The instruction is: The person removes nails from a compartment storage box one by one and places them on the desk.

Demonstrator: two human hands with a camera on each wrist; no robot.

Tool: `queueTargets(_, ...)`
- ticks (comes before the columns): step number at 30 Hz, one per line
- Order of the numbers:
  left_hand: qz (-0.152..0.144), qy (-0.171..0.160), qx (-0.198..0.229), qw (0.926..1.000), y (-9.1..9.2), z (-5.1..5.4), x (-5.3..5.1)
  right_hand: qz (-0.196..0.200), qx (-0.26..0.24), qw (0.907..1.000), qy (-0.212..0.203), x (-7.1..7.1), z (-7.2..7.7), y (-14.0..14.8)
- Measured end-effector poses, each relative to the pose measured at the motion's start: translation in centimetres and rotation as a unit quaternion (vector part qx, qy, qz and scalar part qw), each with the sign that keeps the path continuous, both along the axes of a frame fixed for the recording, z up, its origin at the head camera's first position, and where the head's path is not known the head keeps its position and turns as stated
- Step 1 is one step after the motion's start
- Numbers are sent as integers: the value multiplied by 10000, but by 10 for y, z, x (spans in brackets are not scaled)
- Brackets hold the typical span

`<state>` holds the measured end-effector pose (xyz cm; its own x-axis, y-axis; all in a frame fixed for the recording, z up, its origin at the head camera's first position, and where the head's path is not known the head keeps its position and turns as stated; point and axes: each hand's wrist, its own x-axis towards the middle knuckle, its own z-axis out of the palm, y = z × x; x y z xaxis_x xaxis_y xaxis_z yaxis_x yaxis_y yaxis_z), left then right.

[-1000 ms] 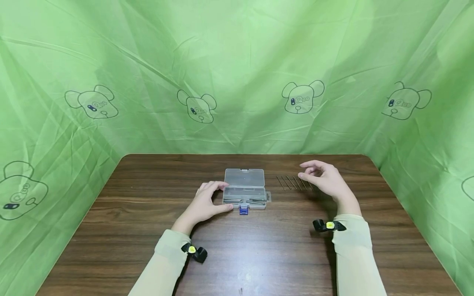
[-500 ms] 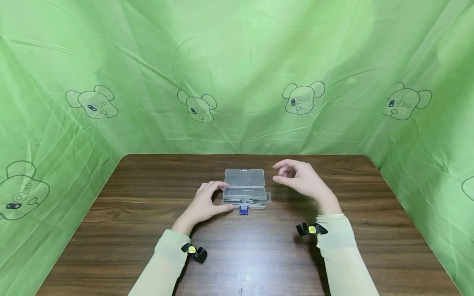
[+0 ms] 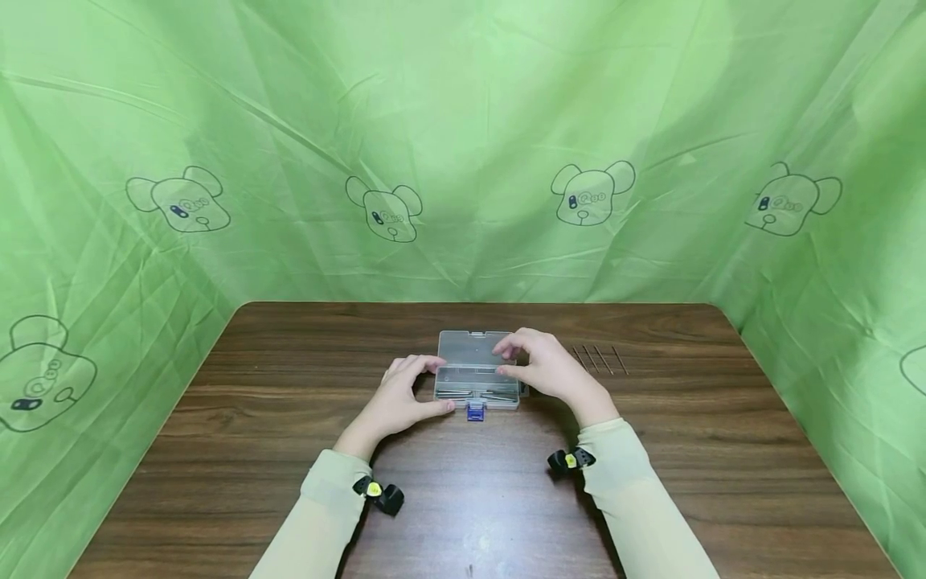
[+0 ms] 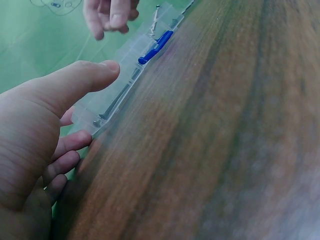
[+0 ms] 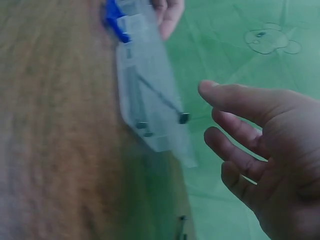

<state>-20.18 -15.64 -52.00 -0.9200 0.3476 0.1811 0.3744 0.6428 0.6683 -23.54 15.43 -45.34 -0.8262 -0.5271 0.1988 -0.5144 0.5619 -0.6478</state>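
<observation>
A clear plastic box [image 3: 454, 375] lies on the table with its lid [image 3: 466, 347] flipped back. Its blue latch [image 3: 475, 412] hangs at the front. Several nails [image 3: 454, 394] lie in its left and right compartments. My left hand [image 3: 393, 407] grips the box's left end, thumb at the front edge and fingers towards the hinge. Above the right end hovers my right hand [image 3: 547, 368], thumb and fingers apart with nothing seen between them. In the right wrist view a slanted nail [image 5: 160, 96] shows at the box, its head a short way from the fingertips.
Several loose nails [image 3: 604, 360] lie in a row on the wooden table [image 3: 680, 450], right of the right hand. Others may be hidden behind that hand. Green cloth [image 3: 470, 241] with bear-head drawings encloses the table's back and sides.
My right hand has moved left, from over the row of nails to above the box's right end, uncovering the row's right part. The left hand and box have stayed put.
</observation>
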Motion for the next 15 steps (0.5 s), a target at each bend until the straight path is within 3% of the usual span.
queueTargets(8, -3, -11, -10, 10000, 0, 1, 0, -58, 167, 9998, 106, -3, -14, -1)
queueTargets(15, -32, 30, -1, 10000, 0, 1, 1, 232, 184, 9995, 129, -3, -15, -1)
